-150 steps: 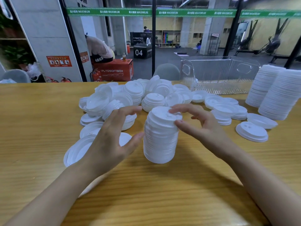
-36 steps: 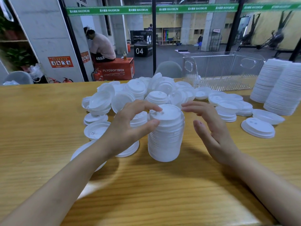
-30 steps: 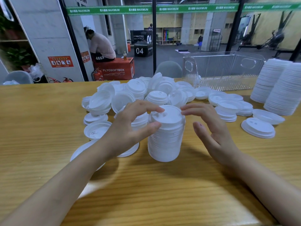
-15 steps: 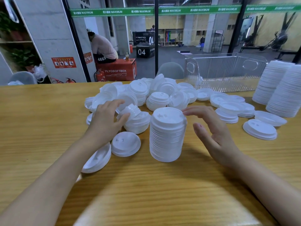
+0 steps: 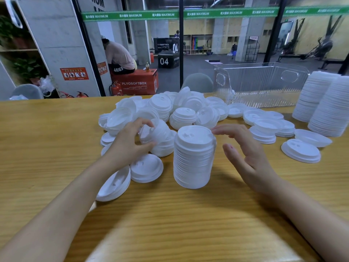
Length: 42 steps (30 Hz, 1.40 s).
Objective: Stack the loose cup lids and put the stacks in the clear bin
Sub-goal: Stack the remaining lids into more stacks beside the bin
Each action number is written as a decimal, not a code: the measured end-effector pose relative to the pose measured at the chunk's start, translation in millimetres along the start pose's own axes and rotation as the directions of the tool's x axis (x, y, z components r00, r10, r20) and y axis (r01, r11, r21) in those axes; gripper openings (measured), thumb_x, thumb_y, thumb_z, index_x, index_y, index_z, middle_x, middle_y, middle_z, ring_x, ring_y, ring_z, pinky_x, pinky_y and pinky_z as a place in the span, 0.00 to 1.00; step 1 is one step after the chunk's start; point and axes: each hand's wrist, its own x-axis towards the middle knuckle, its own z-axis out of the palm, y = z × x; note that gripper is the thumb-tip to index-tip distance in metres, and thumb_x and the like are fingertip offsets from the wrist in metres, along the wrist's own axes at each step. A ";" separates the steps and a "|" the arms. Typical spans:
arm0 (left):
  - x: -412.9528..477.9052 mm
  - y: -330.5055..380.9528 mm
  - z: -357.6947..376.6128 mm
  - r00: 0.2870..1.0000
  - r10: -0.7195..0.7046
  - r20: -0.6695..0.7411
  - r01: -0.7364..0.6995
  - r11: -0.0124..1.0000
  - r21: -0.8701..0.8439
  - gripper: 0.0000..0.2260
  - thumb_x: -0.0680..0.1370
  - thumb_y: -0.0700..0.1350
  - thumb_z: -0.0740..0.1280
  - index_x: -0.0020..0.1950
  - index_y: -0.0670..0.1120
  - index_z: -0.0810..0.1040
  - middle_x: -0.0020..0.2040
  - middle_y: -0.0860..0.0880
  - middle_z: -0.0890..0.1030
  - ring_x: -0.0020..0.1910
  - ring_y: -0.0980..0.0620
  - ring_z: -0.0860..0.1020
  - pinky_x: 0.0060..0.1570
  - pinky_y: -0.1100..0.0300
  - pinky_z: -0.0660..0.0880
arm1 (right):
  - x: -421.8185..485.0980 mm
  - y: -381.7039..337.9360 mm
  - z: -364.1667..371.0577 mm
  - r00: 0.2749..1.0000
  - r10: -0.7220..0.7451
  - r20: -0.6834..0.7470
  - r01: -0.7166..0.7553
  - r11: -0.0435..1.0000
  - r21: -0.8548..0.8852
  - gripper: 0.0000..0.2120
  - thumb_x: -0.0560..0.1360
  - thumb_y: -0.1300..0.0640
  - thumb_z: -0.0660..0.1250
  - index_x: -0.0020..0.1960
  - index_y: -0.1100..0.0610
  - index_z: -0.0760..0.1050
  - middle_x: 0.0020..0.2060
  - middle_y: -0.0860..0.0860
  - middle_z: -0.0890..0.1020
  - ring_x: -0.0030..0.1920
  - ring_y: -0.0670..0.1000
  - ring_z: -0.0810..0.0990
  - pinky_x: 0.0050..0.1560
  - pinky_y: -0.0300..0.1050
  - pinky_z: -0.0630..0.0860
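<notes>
One small lid clump (image 5: pixel 157 134) sits in the grip of the left hand (image 5: pixel 128 146), right hand (image 5: pixel 249 156) slack-fingered beside the tall stack (image 5: pixel 194 161).

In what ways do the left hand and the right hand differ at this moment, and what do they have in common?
The left hand grips a small tilted stack of lids; the right hand holds nothing. The left hand's fingers curl round the lids; the right hand's fingers are relaxed and spread. Both are bare and flank the tall stack on the table.
</notes>
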 end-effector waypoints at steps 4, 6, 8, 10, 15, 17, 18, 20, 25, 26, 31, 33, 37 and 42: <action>-1.1 2.6 -0.1 0.999 0.022 -0.028 -0.024 0.998 -0.063 0.15 0.71 0.48 0.76 0.52 0.57 0.75 0.58 0.53 0.74 0.56 0.66 0.72 0.49 0.73 0.65 | -0.3 0.7 0.2 1.000 0.002 -0.004 -0.002 1.000 -0.002 0.17 0.82 0.45 0.54 0.63 0.52 0.74 0.60 0.45 0.78 0.61 0.53 0.75 0.59 0.54 0.71; -2.1 3.7 0.2 0.998 0.043 -0.042 -0.046 0.996 -0.074 0.13 0.71 0.48 0.76 0.50 0.55 0.76 0.55 0.58 0.75 0.55 0.67 0.71 0.51 0.73 0.64 | -0.1 0.8 0.2 1.000 0.000 -0.005 0.000 1.000 -0.002 0.17 0.83 0.43 0.54 0.63 0.50 0.73 0.60 0.43 0.78 0.61 0.53 0.75 0.59 0.52 0.70; -2.7 3.7 0.4 0.998 0.047 -0.050 -0.050 0.996 -0.079 0.12 0.71 0.47 0.77 0.49 0.53 0.77 0.51 0.62 0.76 0.54 0.65 0.72 0.53 0.71 0.66 | -0.1 0.7 0.1 1.000 -0.002 -0.006 0.002 1.000 -0.002 0.18 0.83 0.42 0.53 0.63 0.51 0.73 0.60 0.43 0.78 0.61 0.53 0.75 0.59 0.51 0.70; -3.3 4.1 -0.8 0.997 0.041 -0.070 -0.048 0.995 -0.090 0.12 0.70 0.46 0.77 0.49 0.52 0.78 0.49 0.62 0.77 0.54 0.64 0.73 0.54 0.71 0.67 | -0.1 0.5 0.1 1.000 0.002 -0.004 -0.002 1.000 -0.003 0.17 0.83 0.43 0.54 0.63 0.51 0.73 0.60 0.44 0.78 0.60 0.52 0.75 0.59 0.52 0.70; -6.8 7.1 -7.1 0.977 0.173 -0.126 -0.169 0.985 0.042 0.16 0.68 0.46 0.79 0.51 0.52 0.78 0.57 0.56 0.75 0.57 0.69 0.70 0.52 0.80 0.62 | 0.1 0.8 -0.7 1.000 0.008 0.002 -0.008 1.000 -0.001 0.16 0.82 0.42 0.54 0.63 0.49 0.72 0.60 0.41 0.78 0.61 0.50 0.75 0.59 0.49 0.69; -8.6 8.2 -7.9 0.960 0.258 -0.106 -0.249 0.964 0.089 0.18 0.68 0.45 0.79 0.54 0.49 0.79 0.60 0.52 0.74 0.56 0.69 0.70 0.54 0.81 0.61 | 0.3 1.1 -0.6 1.000 0.009 0.002 -0.009 1.000 0.003 0.17 0.82 0.42 0.54 0.63 0.48 0.72 0.60 0.40 0.77 0.61 0.50 0.75 0.59 0.46 0.69; -9.5 8.7 -7.9 0.952 0.289 -0.097 -0.278 0.954 0.110 0.18 0.68 0.45 0.79 0.55 0.48 0.79 0.61 0.51 0.74 0.57 0.66 0.71 0.55 0.80 0.61 | 0.2 1.2 -0.4 1.000 0.011 0.003 -0.011 1.000 0.004 0.17 0.82 0.42 0.54 0.63 0.49 0.72 0.60 0.40 0.77 0.61 0.50 0.75 0.59 0.46 0.69; -10.6 9.4 -8.0 0.948 0.301 -0.105 -0.287 0.949 0.128 0.19 0.68 0.46 0.78 0.57 0.48 0.79 0.63 0.51 0.74 0.63 0.60 0.70 0.58 0.78 0.61 | 0.0 1.7 0.1 1.000 0.012 0.003 -0.012 1.000 0.001 0.18 0.82 0.42 0.54 0.63 0.50 0.73 0.60 0.42 0.78 0.60 0.51 0.76 0.59 0.47 0.70; -11.7 9.8 -10.7 0.954 0.261 -0.145 -0.238 0.958 0.159 0.17 0.69 0.47 0.78 0.56 0.51 0.80 0.62 0.55 0.75 0.67 0.54 0.69 0.61 0.73 0.59 | -0.1 2.1 0.3 1.000 0.012 0.003 -0.012 1.000 0.003 0.18 0.83 0.41 0.54 0.63 0.50 0.73 0.58 0.45 0.79 0.60 0.51 0.76 0.58 0.49 0.71; -11.8 9.7 -11.7 0.956 0.257 -0.141 -0.234 0.959 0.157 0.17 0.69 0.47 0.78 0.56 0.51 0.80 0.63 0.55 0.75 0.67 0.54 0.69 0.61 0.71 0.60 | 0.1 2.0 0.5 1.000 0.011 0.001 -0.012 1.000 0.005 0.18 0.82 0.41 0.53 0.63 0.49 0.72 0.58 0.45 0.79 0.60 0.51 0.76 0.58 0.50 0.71; -11.8 6.2 -13.5 0.954 0.280 -0.107 -0.263 0.953 0.152 0.17 0.70 0.54 0.77 0.55 0.54 0.79 0.65 0.52 0.77 0.67 0.52 0.71 0.65 0.58 0.66 | 0.5 2.3 1.7 1.000 0.001 0.000 -0.001 1.000 0.016 0.18 0.83 0.41 0.53 0.63 0.51 0.73 0.56 0.48 0.79 0.58 0.52 0.77 0.57 0.49 0.71; -11.4 5.4 -13.4 0.952 0.290 -0.102 -0.273 0.949 0.156 0.18 0.69 0.59 0.74 0.55 0.55 0.78 0.64 0.53 0.78 0.67 0.54 0.72 0.65 0.57 0.68 | 0.4 2.6 1.7 1.000 -0.004 0.001 0.004 1.000 0.015 0.19 0.83 0.42 0.54 0.63 0.53 0.73 0.56 0.49 0.80 0.58 0.53 0.77 0.57 0.49 0.71; -10.8 5.2 -12.7 0.944 0.320 -0.075 -0.309 0.942 0.130 0.18 0.71 0.53 0.75 0.57 0.49 0.78 0.64 0.52 0.76 0.67 0.58 0.70 0.63 0.58 0.70 | 0.3 3.1 1.9 1.000 -0.003 0.007 0.003 1.000 0.018 0.20 0.83 0.42 0.54 0.62 0.54 0.73 0.56 0.50 0.80 0.57 0.54 0.77 0.56 0.48 0.72; -10.8 5.0 -14.2 0.944 0.296 -0.148 -0.273 0.949 0.157 0.20 0.69 0.61 0.73 0.57 0.54 0.78 0.64 0.56 0.75 0.67 0.53 0.70 0.64 0.61 0.63 | 0.2 1.5 1.3 1.000 0.003 0.013 -0.003 1.000 0.015 0.20 0.82 0.41 0.54 0.62 0.54 0.73 0.56 0.50 0.80 0.58 0.53 0.77 0.56 0.48 0.72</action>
